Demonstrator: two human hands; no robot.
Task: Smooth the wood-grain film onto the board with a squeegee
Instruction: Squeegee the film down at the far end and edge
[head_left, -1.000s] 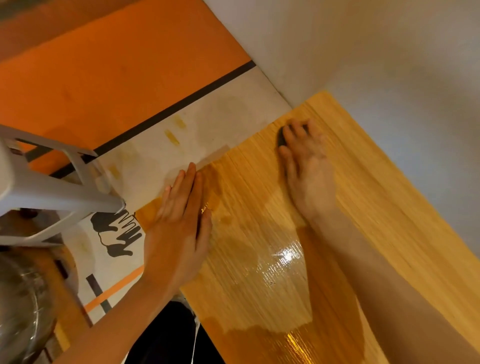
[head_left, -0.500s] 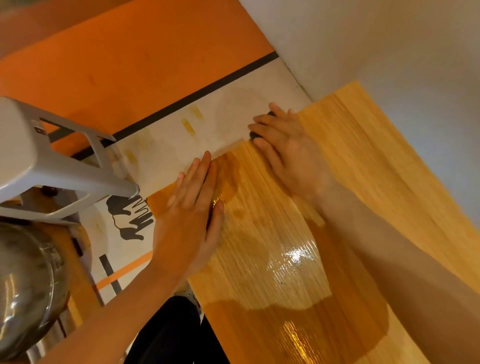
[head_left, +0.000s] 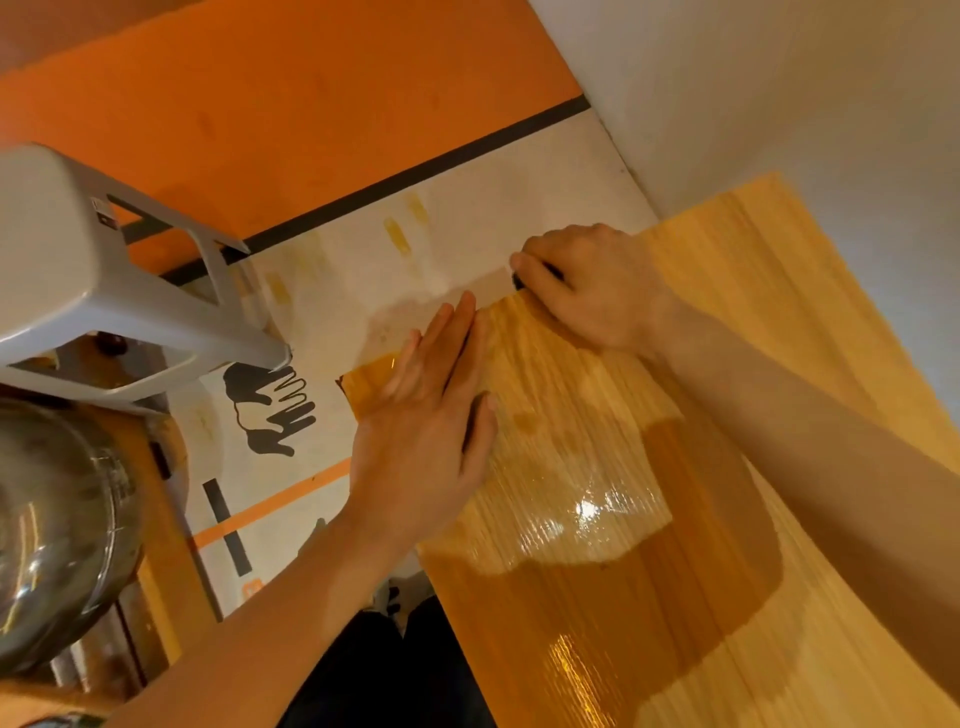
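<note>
Glossy wood-grain film (head_left: 597, 457) covers the board (head_left: 810, 332), which runs from the centre to the lower right. My left hand (head_left: 431, 410) lies flat, fingers together, on the film's left edge near its far corner. My right hand (head_left: 592, 286) is closed over a small dark squeegee (head_left: 524, 278) at the film's far edge; only the tool's dark tip shows past my fingers. A thin pale strip of backing or film (head_left: 488, 288) sticks out beyond that edge, between the two hands.
A grey plastic stool (head_left: 78, 280) stands at the left, over an orange and white printed floor sheet (head_left: 332, 270). A shiny metal pot (head_left: 52, 525) sits at the lower left. A white wall (head_left: 779, 93) runs along the board's right side.
My right hand slid the squeegee leftward along the film's far edge, toward my left hand. The left hand stayed flat at the left edge. The view shifted slightly.
</note>
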